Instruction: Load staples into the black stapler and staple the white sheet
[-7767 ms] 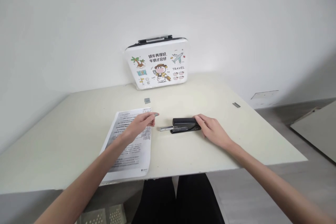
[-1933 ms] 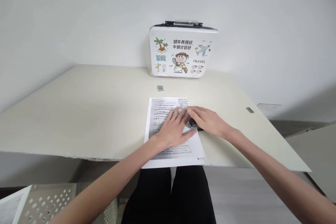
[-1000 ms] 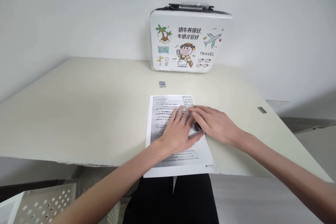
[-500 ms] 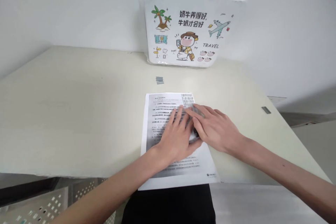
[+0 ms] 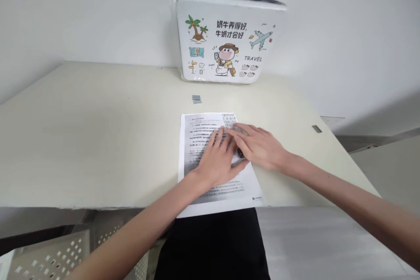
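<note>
Where the view drops below the counter (image 5: 98, 140), the person's black-clad lap (image 5: 213, 245) sits nearest, with a pale, perforated basket (image 5: 52, 253) off to the lower left, partly behind the forearm. Above the lap, a printed sheet (image 5: 226, 203) lies flat at the counter's near side, its lower margin reaching slightly past the edge. The left hand (image 5: 218, 159) is spread palm down on the sheet with the fingers pointing away, grasping nothing. Close on its right, the right hand (image 5: 264, 146) bends over a black stapler (image 5: 240, 153) at the sheet's right side, its foremost fingers reaching to the left hand's fingertips. Only a small, dark, glossy bit of the stapler shows between the two hands; the rest is covered, so I cannot tell whether the right hand is clenched round it or merely rests on top. Rows of barcode-like blocks (image 5: 229, 118) fill the sheet's upper right corner. Farther back, a few small grey strips (image 5: 196, 99) lie together beyond the sheet, and another grey piece (image 5: 316, 128) lies well apart near the right edge. At the rear, a white case (image 5: 229, 39) with cartoon prints and a black handle stands before the plain wall (image 5: 98, 8).
</note>
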{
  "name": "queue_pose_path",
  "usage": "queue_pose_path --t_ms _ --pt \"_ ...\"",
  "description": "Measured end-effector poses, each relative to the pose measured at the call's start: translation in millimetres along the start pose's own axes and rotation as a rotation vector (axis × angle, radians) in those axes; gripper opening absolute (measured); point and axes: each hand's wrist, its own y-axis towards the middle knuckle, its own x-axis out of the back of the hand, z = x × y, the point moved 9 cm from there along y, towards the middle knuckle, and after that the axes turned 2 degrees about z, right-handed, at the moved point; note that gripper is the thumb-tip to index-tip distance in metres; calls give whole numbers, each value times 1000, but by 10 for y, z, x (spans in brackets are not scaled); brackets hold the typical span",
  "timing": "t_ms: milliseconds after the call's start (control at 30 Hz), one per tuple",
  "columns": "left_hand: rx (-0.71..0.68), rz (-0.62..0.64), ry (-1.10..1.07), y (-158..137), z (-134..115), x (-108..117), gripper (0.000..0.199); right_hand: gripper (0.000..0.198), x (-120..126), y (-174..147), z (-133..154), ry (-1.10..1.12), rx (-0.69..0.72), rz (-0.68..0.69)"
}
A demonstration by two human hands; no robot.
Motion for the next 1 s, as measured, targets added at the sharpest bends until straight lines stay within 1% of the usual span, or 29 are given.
queue_pose_path --t_ms 100,167,267,300,367,433,500,633,733,833,900,1000 --pt "4 20 -30 -22 11 30 76 54 138 -113 -97 187 -4 -108" --pt "4 47 -26 -71 34 45 78 53 217 -237 -87 264 67 -197" --pt "15 81 -3 -196 101 89 78 44 232 -460 -46 255 205 -271" --pt "18 93 6 -244 126 109 78 40 213 -527 -61 233 225 -287" --pt "21 118 22 -335 172 150 76 36 168 -642 -143 196 223 -323" --pt "19 140 24 -412 209 195 73 36 131 -736 -267 187 185 -371" --pt "18 153 5 -481 243 252 69 37 97 -821 -411 219 117 -409" --pt "59 155 -27 -678 379 436 62 38 20 -1011 -676 335 -47 -422" --pt "109 102 37 -941 561 671 62 40 -10 -1166 -815 415 -141 -404" --pt "116 72 94 -1283 721 858 63 40 -19 -1271 -900 492 -202 -374" --pt "101 86 109 -1494 775 898 66 39 -4 -1308 -936 538 -232 -377" --pt "58 153 124 -1681 736 828 72 39 16 -1317 -960 609 -245 -390"
